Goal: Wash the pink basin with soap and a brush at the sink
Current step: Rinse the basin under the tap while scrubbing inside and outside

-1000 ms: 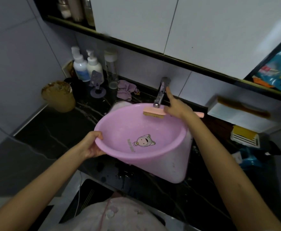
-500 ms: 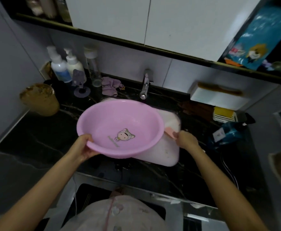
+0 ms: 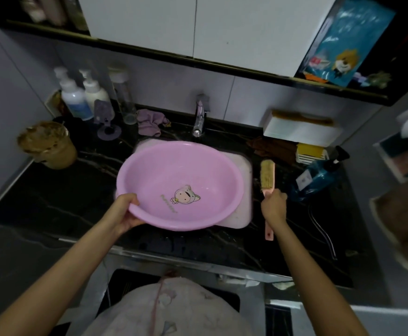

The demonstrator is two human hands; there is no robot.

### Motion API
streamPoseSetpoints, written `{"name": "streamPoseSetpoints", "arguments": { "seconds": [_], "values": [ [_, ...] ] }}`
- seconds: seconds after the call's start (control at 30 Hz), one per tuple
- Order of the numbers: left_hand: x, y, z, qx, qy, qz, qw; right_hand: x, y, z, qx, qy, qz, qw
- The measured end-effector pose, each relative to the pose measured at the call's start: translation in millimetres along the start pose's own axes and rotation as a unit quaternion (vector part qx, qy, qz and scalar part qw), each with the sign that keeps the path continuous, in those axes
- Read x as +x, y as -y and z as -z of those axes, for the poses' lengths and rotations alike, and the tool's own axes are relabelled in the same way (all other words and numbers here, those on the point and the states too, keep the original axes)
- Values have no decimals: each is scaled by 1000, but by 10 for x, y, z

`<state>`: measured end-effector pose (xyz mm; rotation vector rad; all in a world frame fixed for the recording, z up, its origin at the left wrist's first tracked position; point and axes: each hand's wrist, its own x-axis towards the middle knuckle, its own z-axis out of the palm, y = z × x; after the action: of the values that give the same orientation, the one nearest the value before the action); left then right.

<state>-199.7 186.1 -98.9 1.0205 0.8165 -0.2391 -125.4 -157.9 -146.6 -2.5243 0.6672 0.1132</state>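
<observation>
Clutter lines my far left: a brown tub [image 3: 46, 145] and pump bottles [image 3: 73, 98] stand on the dark counter [image 3: 65, 195], well apart from the work. Next along, my left hand [image 3: 125, 209] grasps the pink basin [image 3: 178, 183] by its near rim alone, thumb hooked over the lip. That single hold carries the whole bowl. If the plastic is wet or soapy, I judge it could twist out of my grip and drop, or swing left toward that tub.

The basin hangs over the white sink [image 3: 244, 170] and covers most of it. Its far edge is near the tap [image 3: 199, 117], though I cannot tell if they touch. Lifting that edge carelessly could knock the spout.

To the right, the brush [image 3: 267, 175] lies out over the counter just beside the sink with its bristles turned up. My right hand [image 3: 274, 206] is clenched round its handle, whose tail pokes out below my fist. I must roll my wrist before scrubbing, and a hurried turn could flick grime or clip the basin's rim. Furthest right, near the brush head, a blue pump bottle [image 3: 319, 177] lies tipped on its side, and a wide sweep would probably shove it. I cannot tell whether any soap is in the basin yet.
</observation>
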Motion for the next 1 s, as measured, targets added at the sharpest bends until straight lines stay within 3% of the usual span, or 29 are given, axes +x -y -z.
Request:
{"name": "streamPoseSetpoints", "arguments": {
  "seconds": [0.13, 0.3, 0.47, 0.53, 0.57, 0.63, 0.67, 0.77, 0.9, 1.0],
  "values": [
    [-30, 42, -61, -10, 26, 31, 999, 129, -219, -5, 0, 32, -7, 999],
    [-89, -25, -135, -11, 68, 82, 994, 187, -289, 3, 68, -1, 31, 997],
    [-108, -33, -270, -20, 114, 87, 989, 245, -320, 133, 20, -11, 72, 997],
    [-125, 8, -319, -35, 135, 69, 988, 178, -188, 264, 120, -32, 94, 988],
    [-104, 50, -326, -29, 140, 57, 988, 96, -63, 377, 225, -10, 78, 971],
    [-71, 152, -345, -14, 143, 49, 988, -62, 139, 626, 424, 130, 14, 896],
    [-52, 210, -353, -15, 143, 46, 989, -115, 183, 728, 444, 196, 16, 874],
    [-55, 357, -451, -15, 148, 35, 988, -154, 162, 805, 359, 272, 51, 891],
    [-218, 318, -571, 106, 176, -37, 978, -36, 33, 655, 339, 255, -60, 903],
    [-303, 188, -621, 208, 104, -147, 961, -82, 38, 683, 329, 277, -122, 894]
  ]
}}
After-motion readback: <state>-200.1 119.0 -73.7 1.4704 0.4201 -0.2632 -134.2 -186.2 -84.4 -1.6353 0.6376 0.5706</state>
